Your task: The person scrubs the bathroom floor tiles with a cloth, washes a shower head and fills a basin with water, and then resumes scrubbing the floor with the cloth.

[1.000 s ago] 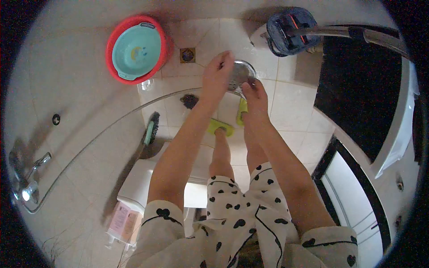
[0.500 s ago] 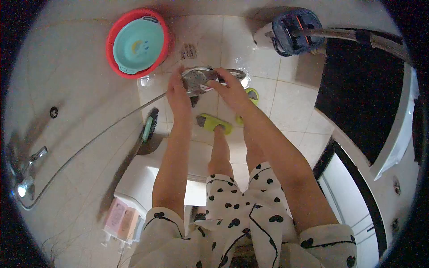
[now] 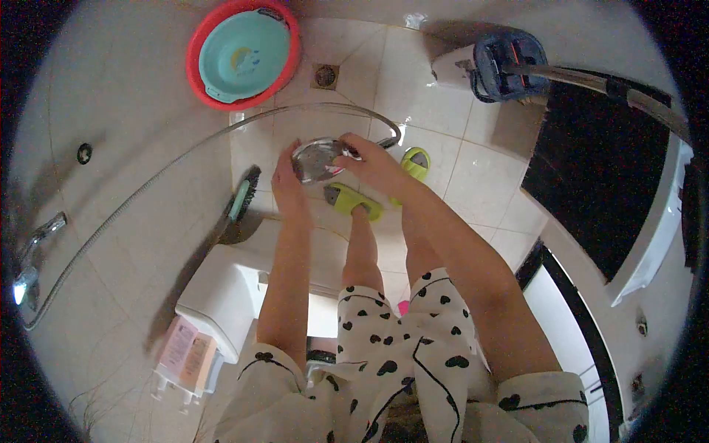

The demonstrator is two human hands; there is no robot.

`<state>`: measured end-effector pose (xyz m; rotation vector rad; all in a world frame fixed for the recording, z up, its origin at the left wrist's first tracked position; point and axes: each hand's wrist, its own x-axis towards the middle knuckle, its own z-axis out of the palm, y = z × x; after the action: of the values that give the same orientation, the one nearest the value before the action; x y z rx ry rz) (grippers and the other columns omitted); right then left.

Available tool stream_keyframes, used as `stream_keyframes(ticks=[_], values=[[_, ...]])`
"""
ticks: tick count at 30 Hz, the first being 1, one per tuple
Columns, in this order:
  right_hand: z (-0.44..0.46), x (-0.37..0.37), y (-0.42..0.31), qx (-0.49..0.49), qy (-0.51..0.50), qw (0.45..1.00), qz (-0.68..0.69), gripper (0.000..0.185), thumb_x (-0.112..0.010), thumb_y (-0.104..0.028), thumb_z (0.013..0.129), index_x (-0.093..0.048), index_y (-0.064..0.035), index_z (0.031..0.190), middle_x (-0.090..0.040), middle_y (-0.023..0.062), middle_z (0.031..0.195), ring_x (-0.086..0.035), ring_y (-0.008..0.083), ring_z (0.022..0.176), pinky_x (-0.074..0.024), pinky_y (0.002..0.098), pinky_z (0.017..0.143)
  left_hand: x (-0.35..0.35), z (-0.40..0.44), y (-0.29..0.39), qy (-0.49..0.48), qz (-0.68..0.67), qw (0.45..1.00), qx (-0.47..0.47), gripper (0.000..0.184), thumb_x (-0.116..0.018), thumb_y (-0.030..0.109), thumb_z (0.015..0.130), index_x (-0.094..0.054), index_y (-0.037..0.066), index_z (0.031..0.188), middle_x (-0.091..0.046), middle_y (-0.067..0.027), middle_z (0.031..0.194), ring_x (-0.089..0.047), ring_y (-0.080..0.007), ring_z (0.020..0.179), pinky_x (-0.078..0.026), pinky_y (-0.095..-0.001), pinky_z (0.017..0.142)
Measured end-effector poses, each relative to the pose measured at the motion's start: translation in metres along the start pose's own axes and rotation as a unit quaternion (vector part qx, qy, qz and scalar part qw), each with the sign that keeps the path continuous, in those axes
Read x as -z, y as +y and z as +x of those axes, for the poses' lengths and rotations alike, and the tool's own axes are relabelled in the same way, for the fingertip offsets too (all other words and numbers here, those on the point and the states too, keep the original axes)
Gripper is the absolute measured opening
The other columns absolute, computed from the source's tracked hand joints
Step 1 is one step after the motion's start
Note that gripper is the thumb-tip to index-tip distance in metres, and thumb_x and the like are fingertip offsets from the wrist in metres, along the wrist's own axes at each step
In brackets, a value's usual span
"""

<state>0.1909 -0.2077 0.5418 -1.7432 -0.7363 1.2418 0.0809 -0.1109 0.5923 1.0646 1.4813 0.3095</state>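
A round, shiny silver shower head (image 3: 316, 161) is held out over the floor, its flat face turned up towards me. My left hand (image 3: 288, 177) grips its left rim. On the other side my right hand (image 3: 362, 159) is closed around it near the handle, thumb lying over the face. A small white and red patch shows by that thumb, too blurred to identify. The metal hose (image 3: 317, 108) arches from the wall tap (image 3: 33, 266) and curls down to the handle at my right hand.
A light-blue basin (image 3: 244, 59) sits inside a red basin (image 3: 193, 55) beside a floor drain (image 3: 325, 75). A mop bucket (image 3: 509, 63) stands at far right. Green slippers (image 3: 353, 201) are on my feet. A brush (image 3: 242, 196) and a white toilet (image 3: 221, 295) are at left.
Both hands have come slightly closer to me with the shower head. The hose, formerly stretched low behind my left hand, now arches higher beyond both hands, and the floor drain is uncovered.
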Motion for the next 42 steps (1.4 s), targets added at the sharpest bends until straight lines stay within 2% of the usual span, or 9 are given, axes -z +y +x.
stream_keyframes(ticks=[2,5,8,18,26,32,35,38,42], values=[[0.001,-0.011,-0.005,0.034,-0.014,0.999,0.005,0.033,-0.061,-0.026,0.079,-0.054,-0.0035,0.101,-0.06,0.0177,0.094,-0.056,0.0364,0.09,-0.0443,0.042,0.077,0.016,-0.005,-0.01,0.022,-0.106,0.992,0.059,0.044,-0.032,0.034,0.093,-0.054,0.003,0.115,-0.055,-0.007,0.11,-0.051,-0.0157,0.101,-0.039,-0.0281,0.088],[-0.005,-0.017,-0.028,0.005,-0.06,0.996,-0.069,0.034,-0.061,-0.021,0.079,-0.052,-0.0023,0.107,-0.059,0.0149,0.093,-0.057,0.0278,0.085,-0.0446,0.0355,0.076,0.028,-0.017,-0.019,0.051,-0.173,0.982,0.06,0.045,-0.032,0.036,0.093,-0.055,0.003,0.114,-0.056,-0.0071,0.108,-0.052,-0.0157,0.101,-0.038,-0.0278,0.089],[-0.005,-0.034,-0.033,0.055,-0.06,0.993,-0.089,0.033,-0.061,-0.02,0.079,-0.052,-0.001,0.105,-0.059,0.0164,0.091,-0.057,0.0295,0.084,-0.0446,0.036,0.074,0.053,-0.018,-0.017,0.061,-0.16,0.984,0.048,0.045,-0.032,0.035,0.093,-0.053,0.002,0.116,-0.056,-0.0084,0.107,-0.051,-0.017,0.101,-0.037,-0.0281,0.09],[0.024,-0.115,-0.147,0.172,-0.137,0.975,-0.032,0.034,-0.059,-0.022,0.08,-0.052,-0.0006,0.106,-0.058,0.0178,0.088,-0.057,0.0289,0.084,-0.0433,0.038,0.074,0.164,-0.035,0.045,0.15,-0.287,0.942,-0.089,0.041,-0.031,0.029,0.094,-0.05,0.002,0.118,-0.053,-0.0106,0.11,-0.05,-0.0197,0.103,-0.038,-0.0328,0.092],[0.014,-0.128,-0.221,0.095,-0.16,0.977,0.108,0.049,-0.06,-0.028,0.082,-0.047,-0.0018,0.121,-0.051,0.0136,0.118,-0.047,0.0218,0.108,-0.0391,0.032,0.09,0.199,-0.052,0.112,0.13,-0.207,0.939,-0.241,0.041,-0.034,0.028,0.094,-0.049,-0.002,0.118,-0.052,-0.0109,0.114,-0.05,-0.0186,0.105,-0.036,-0.0309,0.093],[0.043,-0.132,-0.234,0.189,-0.099,0.972,0.103,0.04,-0.06,-0.025,0.083,-0.051,-0.0043,0.116,-0.057,0.0076,0.101,-0.052,0.0182,0.093,-0.0408,0.031,0.082,0.21,-0.032,0.148,0.092,-0.15,0.94,-0.292,0.042,-0.035,0.028,0.094,-0.048,-0.003,0.12,-0.052,-0.0106,0.114,-0.049,-0.0188,0.108,-0.034,-0.0296,0.095],[0.055,-0.139,-0.248,0.187,-0.046,0.966,0.172,0.033,-0.061,-0.02,0.08,-0.056,-0.0019,0.107,-0.061,0.0122,0.093,-0.057,0.0227,0.084,-0.0443,0.0349,0.078,0.215,-0.017,0.173,0.054,-0.111,0.939,-0.32,0.043,-0.036,0.029,0.094,-0.049,-0.003,0.119,-0.053,-0.0107,0.114,-0.048,-0.0185,0.108,-0.034,-0.0291,0.095],[0.06,-0.143,-0.246,0.181,-0.003,0.958,0.225,0.038,-0.061,-0.024,0.082,-0.052,-0.0045,0.114,-0.056,0.0039,0.096,-0.05,0.0136,0.089,-0.0407,0.028,0.08,0.215,-0.005,0.186,0.03,-0.073,0.947,-0.312,0.043,-0.038,0.03,0.093,-0.051,-0.004,0.117,-0.054,-0.0108,0.113,-0.049,-0.0174,0.107,-0.034,-0.0278,0.094],[0.052,-0.142,-0.242,0.158,0.019,0.964,0.214,0.041,-0.061,-0.024,0.083,-0.05,-0.0033,0.116,-0.056,0.004,0.099,-0.05,0.0137,0.091,-0.0405,0.028,0.081,0.212,-0.005,0.191,0.017,-0.01,0.954,-0.3,0.039,-0.04,0.027,0.093,-0.054,-0.003,0.114,-0.056,-0.0097,0.109,-0.051,-0.0148,0.101,-0.037,-0.0264,0.091]])
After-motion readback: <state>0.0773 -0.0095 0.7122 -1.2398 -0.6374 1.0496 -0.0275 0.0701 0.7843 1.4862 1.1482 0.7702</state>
